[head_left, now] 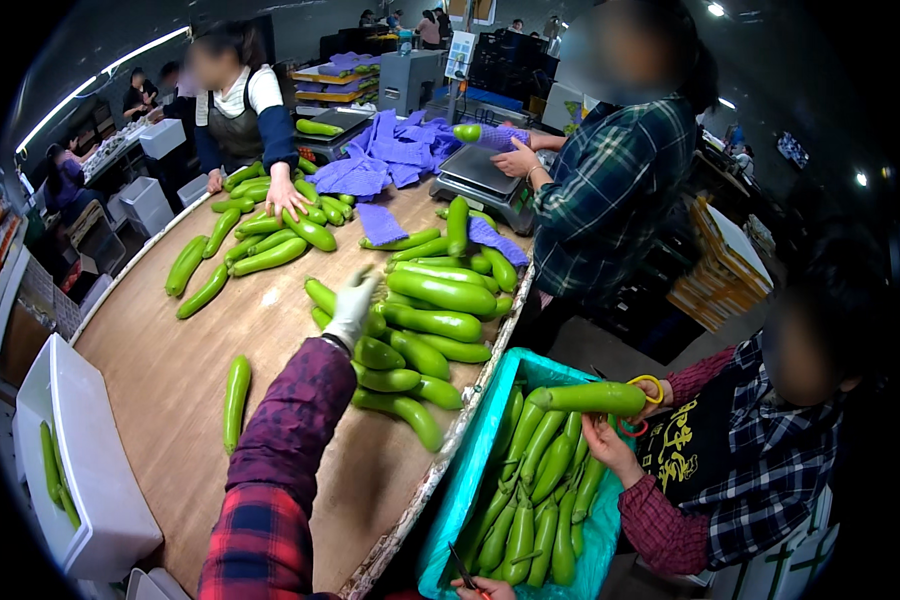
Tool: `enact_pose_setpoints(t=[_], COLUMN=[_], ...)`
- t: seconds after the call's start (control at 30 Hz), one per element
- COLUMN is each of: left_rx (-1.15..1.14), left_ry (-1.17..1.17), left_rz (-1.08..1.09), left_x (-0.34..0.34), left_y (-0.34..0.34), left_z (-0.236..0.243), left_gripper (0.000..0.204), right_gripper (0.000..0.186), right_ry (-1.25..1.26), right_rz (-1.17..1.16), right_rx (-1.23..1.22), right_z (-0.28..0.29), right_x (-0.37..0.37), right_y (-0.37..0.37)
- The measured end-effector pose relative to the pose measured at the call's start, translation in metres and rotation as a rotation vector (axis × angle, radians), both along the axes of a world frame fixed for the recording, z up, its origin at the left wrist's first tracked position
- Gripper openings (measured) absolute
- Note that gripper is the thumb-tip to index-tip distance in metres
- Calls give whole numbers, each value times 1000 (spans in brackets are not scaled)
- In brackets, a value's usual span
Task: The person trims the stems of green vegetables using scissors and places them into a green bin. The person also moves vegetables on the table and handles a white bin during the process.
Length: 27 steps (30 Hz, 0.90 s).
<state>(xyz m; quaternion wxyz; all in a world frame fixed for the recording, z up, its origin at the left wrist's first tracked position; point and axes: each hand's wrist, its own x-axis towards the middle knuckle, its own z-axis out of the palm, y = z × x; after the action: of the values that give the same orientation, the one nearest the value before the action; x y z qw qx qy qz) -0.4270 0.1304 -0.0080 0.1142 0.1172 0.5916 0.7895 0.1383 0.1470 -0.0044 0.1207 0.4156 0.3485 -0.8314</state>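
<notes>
My left hand [354,308], in a white glove, is over the table at the left edge of a pile of long green eggplants [440,292]. Its fingers look stretched out and somewhat blurred, with no eggplant visible in them. One eggplant [410,418] at the pile's near end is smeared by motion. At the bottom edge, my right hand [488,590] is partly cut off and grips scissors [462,568], blades pointing up. Beside it stands a crate [438,535] lined with turquoise plastic, full of eggplants [523,535]. A single eggplant [236,404] lies apart on the table.
A co-worker on the right holds an eggplant [595,398] and scissors [652,388] over the crate. Across the table [170,400], another wraps an eggplant beside a scale [485,172]; a third reaches into eggplants. Purple netting [385,155] lies heaped; a white bin [105,450] stands left.
</notes>
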Motion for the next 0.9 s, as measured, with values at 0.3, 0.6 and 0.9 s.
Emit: enact_pose_setpoints(t=[0.3,0.6,0.9], left_rx=[-460,-573,-911], left_ry=[124,27,-496], left_rz=[492,447,215], left_x=[-42,-28,-89], left_y=[-124,-97,-77], left_z=[-73,-88,-48], left_gripper=[72,87,123], right_gripper=[14,17,24], right_ry=[-43,-130,229], right_rz=[27,19,764], right_rx=[49,15,767], right_z=[-12,-9,-8], right_x=[2,-4,-6], right_y=[-10,-14,9])
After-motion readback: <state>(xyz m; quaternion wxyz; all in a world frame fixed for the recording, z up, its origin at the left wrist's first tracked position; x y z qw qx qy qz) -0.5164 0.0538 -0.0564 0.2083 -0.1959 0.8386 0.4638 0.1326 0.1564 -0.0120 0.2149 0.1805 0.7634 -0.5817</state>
